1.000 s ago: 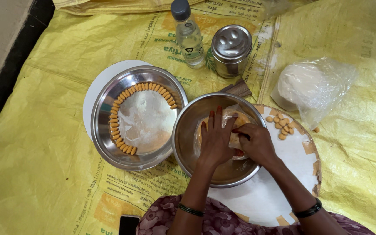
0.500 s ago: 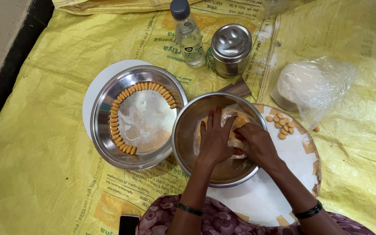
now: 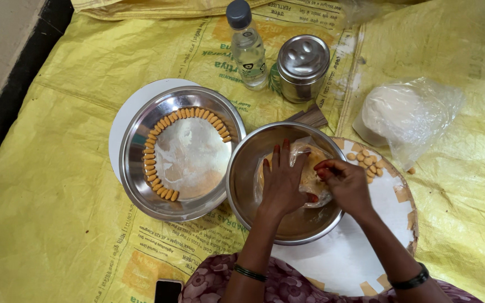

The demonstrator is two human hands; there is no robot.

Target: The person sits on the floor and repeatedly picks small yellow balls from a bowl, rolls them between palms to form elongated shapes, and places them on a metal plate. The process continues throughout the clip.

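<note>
Left hand [image 3: 280, 182] presses flat, fingers spread, on the bagged dough [image 3: 310, 177] in the steel bowl [image 3: 248, 168]; right hand [image 3: 346, 185] pinches off a piece, fingertips together.

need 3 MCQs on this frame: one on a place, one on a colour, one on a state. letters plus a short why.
1. Where do the small orange pieces lined up in a curve lie?
A. in the steel plate
B. on the yellow sheet
C. in the plastic bag

2. What colour is the cap of the clear bottle?
A. red
B. grey
C. green

3. How is the steel canister?
A. lying on its side
B. open
C. upright with its lid on

Answers: 1 A, the row follows the plate's inner rim. 2 B, the cap looks dark grey. 3 C, the domed lid sits on top.
</note>
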